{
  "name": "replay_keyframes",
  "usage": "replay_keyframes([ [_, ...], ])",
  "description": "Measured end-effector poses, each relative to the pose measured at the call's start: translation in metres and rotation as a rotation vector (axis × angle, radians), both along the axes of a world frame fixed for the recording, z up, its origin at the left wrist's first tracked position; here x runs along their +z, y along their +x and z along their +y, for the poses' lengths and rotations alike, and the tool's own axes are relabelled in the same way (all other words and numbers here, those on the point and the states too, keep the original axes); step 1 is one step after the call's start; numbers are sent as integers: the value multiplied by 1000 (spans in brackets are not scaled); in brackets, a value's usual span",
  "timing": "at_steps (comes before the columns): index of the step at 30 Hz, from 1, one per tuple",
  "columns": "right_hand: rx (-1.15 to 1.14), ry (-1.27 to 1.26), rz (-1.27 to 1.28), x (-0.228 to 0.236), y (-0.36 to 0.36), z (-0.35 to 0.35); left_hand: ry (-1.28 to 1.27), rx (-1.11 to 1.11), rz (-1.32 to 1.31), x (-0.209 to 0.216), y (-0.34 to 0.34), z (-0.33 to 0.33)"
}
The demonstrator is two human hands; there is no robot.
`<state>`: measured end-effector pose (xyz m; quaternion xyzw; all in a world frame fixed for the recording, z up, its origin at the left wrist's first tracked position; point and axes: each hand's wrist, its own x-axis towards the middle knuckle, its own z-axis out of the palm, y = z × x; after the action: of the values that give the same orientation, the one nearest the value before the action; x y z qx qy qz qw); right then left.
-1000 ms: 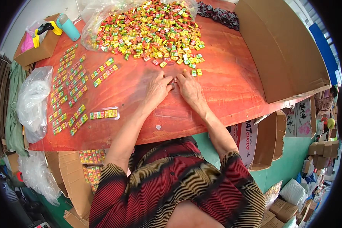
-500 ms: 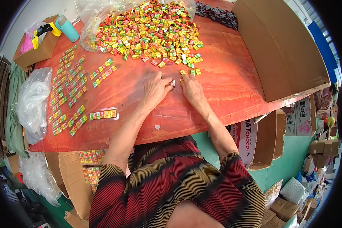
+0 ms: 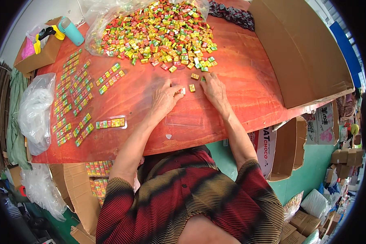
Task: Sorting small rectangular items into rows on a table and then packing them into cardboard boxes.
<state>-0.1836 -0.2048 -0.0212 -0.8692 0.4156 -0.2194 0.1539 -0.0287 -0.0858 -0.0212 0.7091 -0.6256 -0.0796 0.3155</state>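
My left hand [image 3: 165, 97] is closed, thumb and fingers pinching a small red-and-white candy box [image 3: 182, 91]; whether more boxes sit behind the fingers is hidden. To its right, my right hand [image 3: 214, 91] has its fingertips at a small green box [image 3: 203, 79], partly covered by them. Between the hands lie two loose yellow boxes, one upright [image 3: 192, 88] and one sideways [image 3: 195, 76]. Beyond them spreads a big pile of red, yellow and green boxes [image 3: 162, 34], spilling from a clear plastic bag [image 3: 94, 40]. A clear plastic tray [image 3: 185, 121] lies flat nearer me.
Rows of small boxes [image 3: 82, 87] cover the table's left side, beside a filled clear tray [image 3: 111, 122]. A carton [image 3: 38, 55] and a turquoise bottle [image 3: 72, 31] stand far left. At right rises a large cardboard box [image 3: 301, 53]. Another open carton [image 3: 79, 189] sits below the table edge.
My right hand has shifted right, from the yellow boxes to a green one. The two yellow boxes now show between the hands. My left hand stays almost in place, still pinching its box.
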Motion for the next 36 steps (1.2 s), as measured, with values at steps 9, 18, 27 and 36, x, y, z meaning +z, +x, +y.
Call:
replay_keyframes([
  [9, 277, -48, -169, 6, 21, 37, 57, 87, -11, 4, 7, 14],
  [18, 362, -162, -91, 5, 12, -8, 129, 53, 11, 10, 12, 14],
  [27, 389, 159, -113, 9, -1, 13, 105, -38, -46, 6, 20, 5],
  [36, 347, 68, -24, 18, -2, 23, 71, -24, -12, 11, 17, 10],
])
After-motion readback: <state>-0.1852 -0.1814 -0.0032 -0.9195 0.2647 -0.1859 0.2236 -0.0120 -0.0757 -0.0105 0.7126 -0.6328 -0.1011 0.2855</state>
